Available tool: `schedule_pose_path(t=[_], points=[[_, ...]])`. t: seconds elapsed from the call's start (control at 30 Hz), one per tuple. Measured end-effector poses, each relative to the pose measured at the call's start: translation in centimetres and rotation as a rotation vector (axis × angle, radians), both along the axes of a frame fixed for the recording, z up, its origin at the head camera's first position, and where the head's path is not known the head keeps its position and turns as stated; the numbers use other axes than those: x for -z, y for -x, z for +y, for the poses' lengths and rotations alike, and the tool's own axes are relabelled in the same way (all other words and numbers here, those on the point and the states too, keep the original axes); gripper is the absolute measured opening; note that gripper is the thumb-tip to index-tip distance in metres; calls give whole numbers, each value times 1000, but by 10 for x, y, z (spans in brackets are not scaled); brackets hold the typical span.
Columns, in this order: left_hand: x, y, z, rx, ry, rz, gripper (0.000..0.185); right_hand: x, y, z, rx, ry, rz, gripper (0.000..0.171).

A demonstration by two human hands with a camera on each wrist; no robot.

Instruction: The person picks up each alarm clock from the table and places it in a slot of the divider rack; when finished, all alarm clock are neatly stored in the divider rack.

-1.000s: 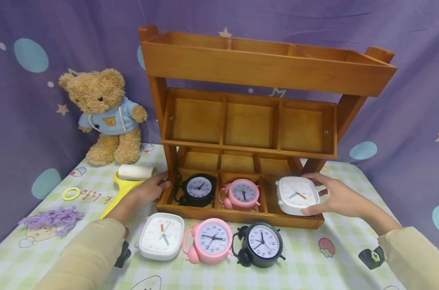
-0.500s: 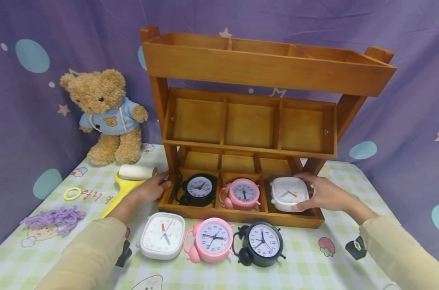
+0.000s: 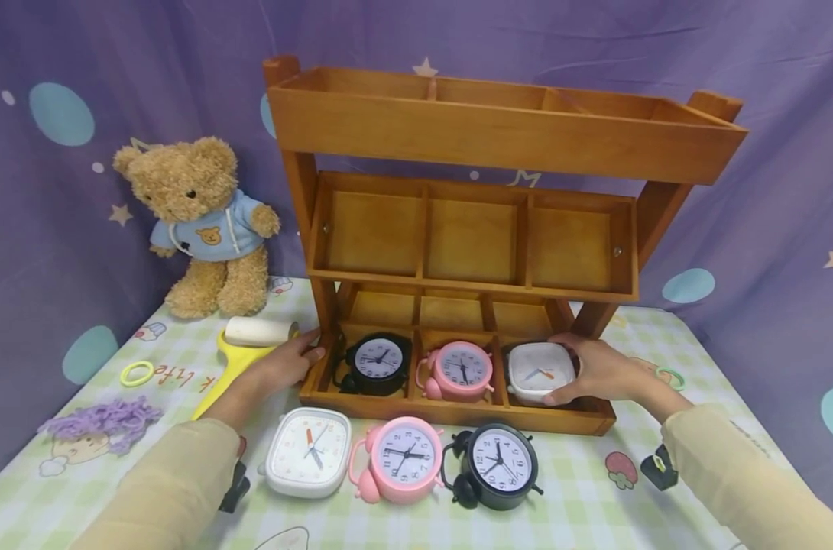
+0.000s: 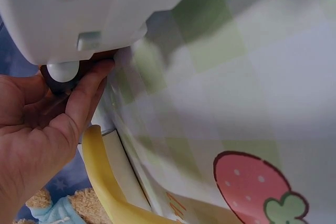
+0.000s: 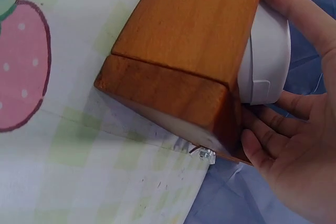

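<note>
My right hand (image 3: 598, 370) holds a white square alarm clock (image 3: 536, 370) in the bottom right compartment of a wooden tiered rack (image 3: 506, 137). In the right wrist view, the thumb and fingers reach round the clock's white casing (image 5: 269, 51), behind the rack's front board (image 5: 189, 24). My left hand (image 3: 282, 365) grips the rack's lower left end; the left wrist view shows its fingers (image 4: 86, 90) there, partly behind another white clock (image 4: 100, 9). A black alarm clock (image 3: 378, 360) and a pink alarm clock (image 3: 463, 368) sit in the other bottom compartments.
A white clock (image 3: 308, 452), a pink clock (image 3: 406, 460) and a black clock (image 3: 500, 464) lie in front of the rack. Left of it are a yellow-handled lint roller (image 3: 258, 331), a teddy bear (image 3: 206, 229), a yellow ring (image 3: 137, 373) and purple yarn (image 3: 110, 420).
My right hand has moved left with the white clock, which has gone from the rack's right end down into the bottom right compartment. The left hand has stayed at the rack's left end.
</note>
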State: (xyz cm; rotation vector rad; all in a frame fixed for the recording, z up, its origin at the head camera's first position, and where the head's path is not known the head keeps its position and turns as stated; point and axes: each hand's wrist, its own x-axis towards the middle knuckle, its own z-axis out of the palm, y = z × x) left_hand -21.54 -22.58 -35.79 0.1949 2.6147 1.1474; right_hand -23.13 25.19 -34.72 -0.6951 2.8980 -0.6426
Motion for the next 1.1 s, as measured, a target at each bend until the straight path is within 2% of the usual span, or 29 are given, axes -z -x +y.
schedule_pose_path(t=[0.33, 0.67, 0.87, 1.1], points=[[-1, 0, 1, 10, 25, 19, 56, 3, 3, -2, -25, -51, -16, 104], [-4, -1, 1, 1, -2, -8, 56, -2, 4, 1, -60, -69, -12, 104], [-3, 0, 1, 1, -20, -14, 56, -15, -4, 5, -59, -3, 52, 83], [-2, 1, 1, 2, 4, 8, 55, -25, -25, 1, -81, 54, 155, 57]])
